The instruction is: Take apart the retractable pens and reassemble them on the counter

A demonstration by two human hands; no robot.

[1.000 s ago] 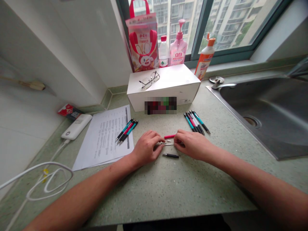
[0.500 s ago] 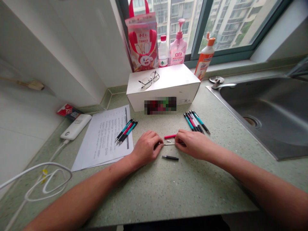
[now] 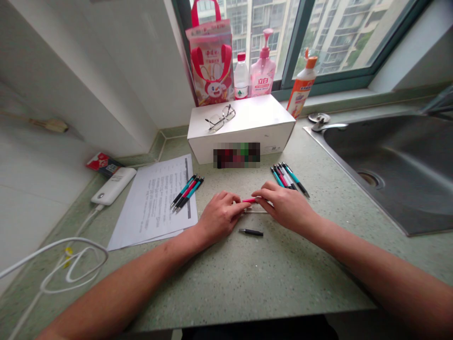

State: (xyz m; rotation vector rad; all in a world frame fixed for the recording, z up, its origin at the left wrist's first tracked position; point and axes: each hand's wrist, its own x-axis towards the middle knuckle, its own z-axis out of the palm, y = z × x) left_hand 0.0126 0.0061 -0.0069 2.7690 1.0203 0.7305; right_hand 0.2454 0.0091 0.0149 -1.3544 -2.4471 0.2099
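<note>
A red pen barrel (image 3: 249, 200) lies crosswise between my two hands. My right hand (image 3: 283, 203) has its thumb and fingers closed on the barrel's right end. My left hand (image 3: 221, 213) rests on the counter at the other end, its thumb stretched out just below the barrel and apart from the bent index finger. Whether it touches the barrel I cannot tell. Under the hands lies a thin pale refill (image 3: 256, 212), partly covered. Closer to me is a black pen grip section with a metal tip (image 3: 252, 232).
Several pens (image 3: 289, 175) lie right of my hands; more pens (image 3: 187, 192) rest on printed sheets (image 3: 150, 203) at left. Behind stands a white box (image 3: 244, 113) carrying glasses (image 3: 221, 118). A power bank (image 3: 113, 185) with a cable is far left, a sink (image 3: 389, 165) at right.
My right hand has let go of the refill and shifted up onto the red barrel. My left hand's fingers have parted from the refill, and its thumb now points toward the barrel.
</note>
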